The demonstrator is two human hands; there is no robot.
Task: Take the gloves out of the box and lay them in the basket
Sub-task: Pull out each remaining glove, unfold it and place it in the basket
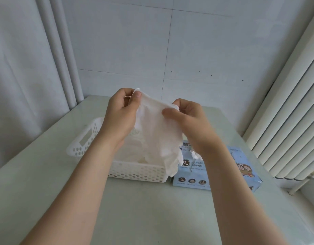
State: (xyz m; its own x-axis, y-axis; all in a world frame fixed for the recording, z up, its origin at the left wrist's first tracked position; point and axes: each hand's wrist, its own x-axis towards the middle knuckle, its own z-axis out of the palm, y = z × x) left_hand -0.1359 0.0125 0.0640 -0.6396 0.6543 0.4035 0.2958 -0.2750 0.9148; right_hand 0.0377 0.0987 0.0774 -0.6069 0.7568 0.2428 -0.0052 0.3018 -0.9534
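While the curtain [28,76] hangs in folds past the table's left edge, the white perforated basket [85,138] sits toward the left half of the table [152,209], its handle slot facing left; pale gloves already lie inside it, heaped loosely, though how many I cannot tell. Above the basket the left hand [120,112] pinches one top corner of a thin white glove [158,131], thumb pressed against the curled fingers with the film caught between them; the glove hangs from there in a slack sheet, its finger end drooping down over the basket's near right corner. The right hand [188,117] nips the other top corner the same way, thumb on the front, fingers folded behind; so the cuff is stretched between the two hands, clear of everything below. The stuff looks feather-light, limp and a little clingy; I would judge it best held by the cuff edge, as here, and lowered flat, since it will crumple or drift if dropped. Just beside the basket's right wall lies the blue box [241,167], flat on the table near its right edge; a white tuft pokes from its top opening; beyond the right edge stands a ribbed radiator [285,103].
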